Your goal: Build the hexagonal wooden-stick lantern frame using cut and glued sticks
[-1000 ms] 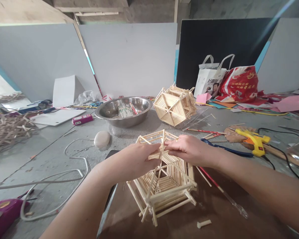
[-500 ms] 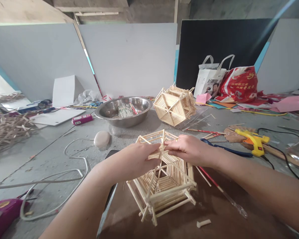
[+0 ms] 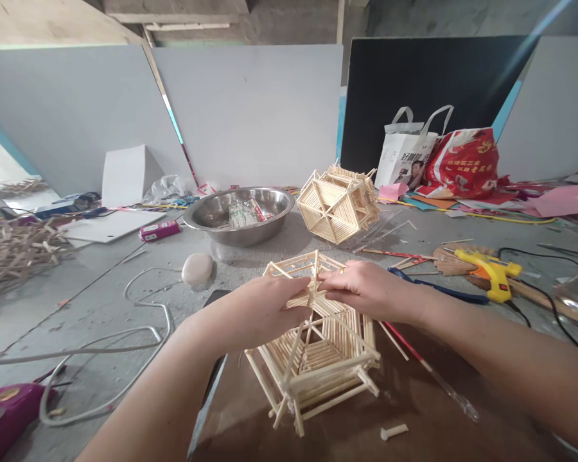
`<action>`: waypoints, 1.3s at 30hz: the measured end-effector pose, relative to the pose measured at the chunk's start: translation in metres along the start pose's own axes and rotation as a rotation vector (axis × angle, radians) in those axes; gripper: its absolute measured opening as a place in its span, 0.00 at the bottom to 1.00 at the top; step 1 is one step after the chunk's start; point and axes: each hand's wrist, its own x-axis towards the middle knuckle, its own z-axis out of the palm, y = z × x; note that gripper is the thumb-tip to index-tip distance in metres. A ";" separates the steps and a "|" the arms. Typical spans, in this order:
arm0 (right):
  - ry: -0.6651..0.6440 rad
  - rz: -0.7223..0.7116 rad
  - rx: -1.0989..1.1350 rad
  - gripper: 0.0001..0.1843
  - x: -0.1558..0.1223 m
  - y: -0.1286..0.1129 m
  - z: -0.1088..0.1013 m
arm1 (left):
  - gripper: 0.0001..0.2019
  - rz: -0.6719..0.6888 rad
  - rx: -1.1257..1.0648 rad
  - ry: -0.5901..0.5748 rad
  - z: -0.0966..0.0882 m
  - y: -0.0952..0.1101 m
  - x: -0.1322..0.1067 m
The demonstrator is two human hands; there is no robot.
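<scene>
A six-sided frame of thin wooden sticks [image 3: 334, 378] rests on a brown board [image 3: 414, 410] in front of me. Its walls are stacked rows of sticks, and spokes cross its open top. From the left, my left hand [image 3: 270, 309] closes on the frame near the hub where the spokes meet. My right hand [image 3: 361, 290] reaches in from the right, fingers bent together at that same hub. The fingertips of both hands are partly hidden among the sticks. Behind stands a second stick lantern-like frame [image 3: 334, 208], tilted on its side.
A steel basin [image 3: 241, 234] holds small packets. Yellow-handled hot glue gun [image 3: 491, 273] and blue-handled tool [image 3: 443, 292] lie to the right. A white cable [image 3: 158, 333] curls at left beside a round white object [image 3: 197, 269]. Bags [image 3: 462, 163] stand at the back right.
</scene>
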 end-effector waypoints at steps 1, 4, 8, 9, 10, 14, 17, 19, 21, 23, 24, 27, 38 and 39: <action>0.001 0.001 -0.002 0.17 0.000 0.000 0.000 | 0.11 0.003 0.000 0.002 0.000 0.000 0.000; -0.002 -0.002 -0.005 0.17 0.000 0.000 0.000 | 0.11 0.007 -0.004 0.001 0.000 0.000 0.000; 0.001 0.000 -0.008 0.17 0.001 0.001 0.001 | 0.11 -0.002 0.005 -0.008 0.001 -0.001 -0.001; 0.003 0.000 -0.008 0.17 0.001 0.001 0.001 | 0.11 0.000 0.005 -0.006 0.001 -0.001 -0.001; 0.004 0.001 -0.009 0.17 0.001 0.001 0.001 | 0.11 0.003 0.002 -0.003 0.001 -0.001 -0.001; 0.004 0.004 -0.007 0.17 0.001 0.000 0.001 | 0.09 -0.010 -0.008 -0.005 0.000 0.000 0.000; -0.004 0.002 0.004 0.16 0.001 -0.001 0.000 | 0.09 -0.017 -0.010 -0.008 -0.001 0.001 0.000; -0.007 0.004 0.008 0.16 0.001 -0.001 -0.001 | 0.09 -0.010 -0.015 -0.003 -0.001 0.001 0.000; -0.005 0.005 0.005 0.16 0.000 -0.001 -0.001 | 0.09 -0.004 -0.014 0.001 -0.001 0.000 0.000; -0.005 0.004 -0.002 0.16 0.000 -0.001 0.000 | 0.09 0.000 -0.011 0.004 -0.001 0.000 0.000; -0.007 0.002 -0.007 0.16 0.000 -0.001 0.000 | 0.09 -0.001 -0.009 0.001 -0.001 0.000 0.000; -0.004 0.001 -0.017 0.17 0.000 -0.001 0.000 | 0.08 -0.003 -0.009 -0.005 -0.001 0.001 0.000; -0.015 0.003 0.021 0.16 0.001 -0.002 -0.002 | 0.09 0.004 -0.008 0.007 -0.001 0.001 -0.001; -0.016 0.001 0.023 0.16 0.001 -0.002 -0.002 | 0.09 0.002 -0.008 0.009 -0.001 0.001 -0.001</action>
